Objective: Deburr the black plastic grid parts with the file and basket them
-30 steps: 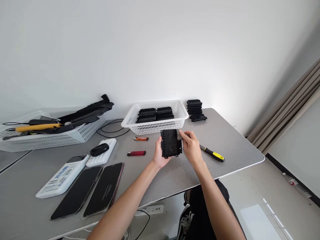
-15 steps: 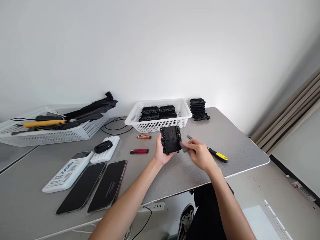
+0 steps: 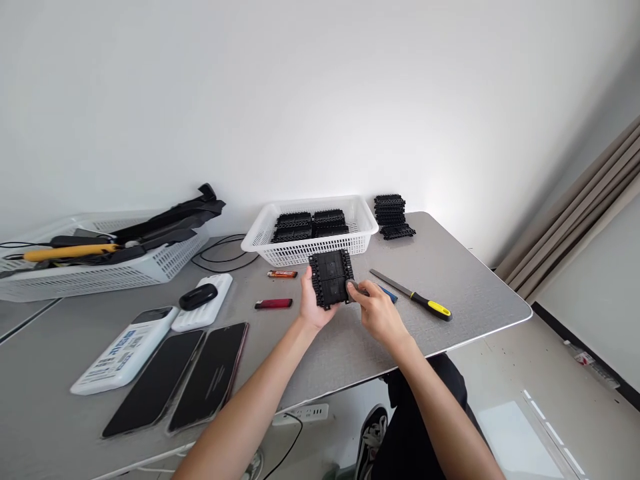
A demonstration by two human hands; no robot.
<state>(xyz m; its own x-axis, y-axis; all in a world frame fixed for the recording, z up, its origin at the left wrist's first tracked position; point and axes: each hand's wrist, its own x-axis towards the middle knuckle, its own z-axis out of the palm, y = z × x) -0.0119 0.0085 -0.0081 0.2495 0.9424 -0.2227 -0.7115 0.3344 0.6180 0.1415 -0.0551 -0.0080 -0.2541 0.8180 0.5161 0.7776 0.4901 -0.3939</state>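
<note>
In the head view, my left hand (image 3: 313, 305) grips a black rectangular plastic panel (image 3: 331, 275) by its left side and lower edge. Rows of small teeth run along both sides of the panel, which is tilted up above the table. My right hand (image 3: 379, 308) pinches a small flat grey piece (image 3: 357, 291) against the panel's lower right edge. Fingers cover most of that piece, so its kind is unclear. A file (image 3: 413, 295) with a black and yellow handle lies to the right. Partly behind my right hand lies a blue object (image 3: 389, 294).
A white basket (image 3: 310, 252) holds several similar black panels. Beside it stands a stack of black panels (image 3: 391, 212). An orange lighter (image 3: 283, 274) and a red lighter (image 3: 273, 303) lie left of my hands. Two phones (image 3: 207, 377) and another basket (image 3: 165, 263) with tools are farther left.
My right hand has moved left, bringing the grey piece against the panel's edge. The file's blade and the blue object are now uncovered. The view has shifted slightly.
</note>
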